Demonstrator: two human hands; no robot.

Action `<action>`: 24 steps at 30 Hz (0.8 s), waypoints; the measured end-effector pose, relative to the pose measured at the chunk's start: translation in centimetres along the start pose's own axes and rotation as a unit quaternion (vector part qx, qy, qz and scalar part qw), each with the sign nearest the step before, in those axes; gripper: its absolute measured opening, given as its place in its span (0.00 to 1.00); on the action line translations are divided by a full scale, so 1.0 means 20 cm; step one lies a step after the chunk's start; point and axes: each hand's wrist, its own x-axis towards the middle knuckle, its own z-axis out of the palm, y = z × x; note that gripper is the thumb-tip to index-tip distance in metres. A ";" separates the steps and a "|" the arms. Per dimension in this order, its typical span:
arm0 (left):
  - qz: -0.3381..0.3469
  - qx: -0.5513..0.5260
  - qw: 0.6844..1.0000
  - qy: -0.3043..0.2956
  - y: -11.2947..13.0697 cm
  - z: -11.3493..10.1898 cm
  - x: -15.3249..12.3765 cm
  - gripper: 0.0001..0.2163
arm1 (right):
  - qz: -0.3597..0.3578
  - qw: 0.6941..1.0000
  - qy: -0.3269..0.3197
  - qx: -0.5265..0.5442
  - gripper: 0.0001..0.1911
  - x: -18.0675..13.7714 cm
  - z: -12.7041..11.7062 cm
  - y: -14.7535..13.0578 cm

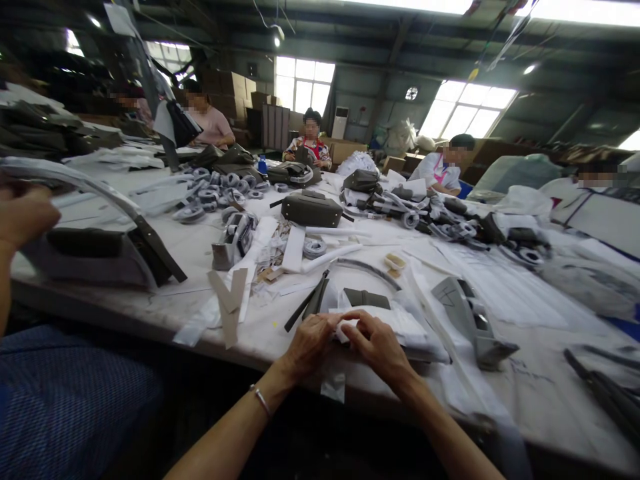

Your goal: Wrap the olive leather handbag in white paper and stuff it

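At the near table edge, my left hand (pixel 313 340) and my right hand (pixel 373 341) meet fingertip to fingertip in front of a dark olive handbag (pixel 367 299). White wrapping sheet (pixel 407 323) covers much of this bag. My left fingers are closed, and what they hold is hidden. The right thumb and forefinger curl in on a white edge of the wrapping. A dark strap (pixel 305 303) sticks out to the left of the bag, and a grey wrapped handle (pixel 370 268) arches behind it.
A tape dispenser (pixel 473 320) stands right of the bag, another tape dispenser (pixel 235 240) further back. Grey cardboard strips (pixel 230 303) lie at left. A co-worker's hand (pixel 25 213) holds a wrapped handle beside me. Handbags (pixel 313 208) and coiled wrapped straps (pixel 220 190) fill the far side.
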 end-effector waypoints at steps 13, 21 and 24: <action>0.010 0.019 0.999 -0.025 -0.01 0.00 0.00 0.33 | -0.074 0.991 0.034 -0.108 0.08 -0.10 0.11 0.00; 0.014 0.011 0.999 -0.036 0.00 -0.02 0.01 0.26 | -0.091 0.976 0.198 0.014 0.11 -0.27 0.01 0.10; 0.015 0.010 0.999 -0.027 0.01 -0.02 0.02 0.22 | -0.169 0.964 0.194 -0.070 0.20 -0.20 -0.03 0.13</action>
